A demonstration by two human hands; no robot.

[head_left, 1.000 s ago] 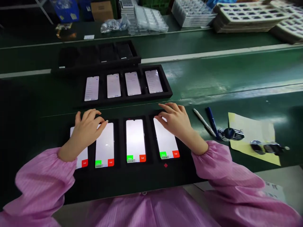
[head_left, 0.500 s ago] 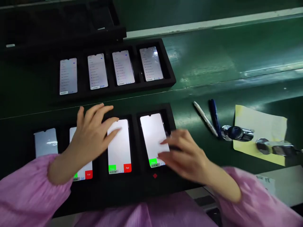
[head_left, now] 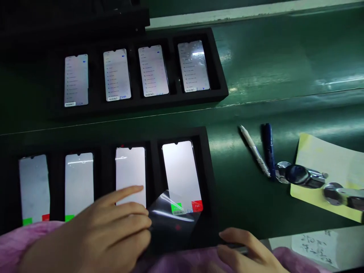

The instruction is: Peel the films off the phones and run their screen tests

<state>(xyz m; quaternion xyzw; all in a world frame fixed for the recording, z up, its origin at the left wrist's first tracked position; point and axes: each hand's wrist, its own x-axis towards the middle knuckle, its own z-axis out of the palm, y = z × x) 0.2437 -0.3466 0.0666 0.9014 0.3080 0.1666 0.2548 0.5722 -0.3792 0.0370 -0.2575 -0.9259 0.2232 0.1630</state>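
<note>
My left hand [head_left: 113, 227] is over the front black foam tray [head_left: 210, 170], its index finger stretched across a phone with a white screen [head_left: 129, 167]. A clear plastic film [head_left: 173, 223] comes out from its other fingertips, which appear closed on the film's left edge. The film overlaps the lower end of the rightmost phone [head_left: 182, 170], whose lit white screen shows a green box and a red "Fail" box. Two more phones, the left one [head_left: 34, 185] and its neighbour [head_left: 79, 182], lie in the same tray. My right hand [head_left: 247, 250] is beyond the tray's lower right corner, thumb and fingers apart, holding nothing visible.
Behind, another black tray [head_left: 218, 81] holds several phones with list screens [head_left: 153, 72]. On the green bench lie a white pen [head_left: 254, 149], a blue pen [head_left: 269, 148], metal-and-dark objects [head_left: 301, 175] and yellow paper [head_left: 307, 151]. A handwritten note [head_left: 315, 246] lies lower right.
Both hands have moved down toward me. The clear film now shows at my left hand. The view has shifted, and the two left phones' screens are now more exposed.
</note>
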